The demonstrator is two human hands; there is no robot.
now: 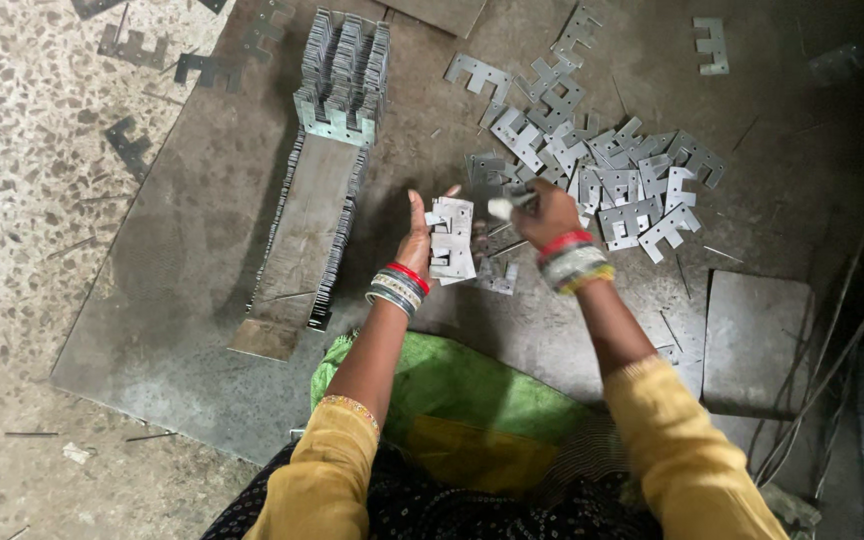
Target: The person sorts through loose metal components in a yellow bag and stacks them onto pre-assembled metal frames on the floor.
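My left hand [417, 236] holds a small stack of E-shaped metal plates [451, 240] upright against its palm, near the middle of the view. My right hand [546, 211] is just to the right of it, fingers closed on a single plate [503, 206] at the near edge of a loose pile of the same grey plates [607, 170]. Both wrists wear several bangles, and yellow sleeves cover the arms.
A long neat row of stacked plates [344, 75] stands on a metal sheet [192, 260] to the left, over a flat slab [302, 235]. Stray plates [132, 148] lie on the speckled floor at the far left. A square metal piece [752, 340] lies right; green cloth [452, 385] covers my lap.
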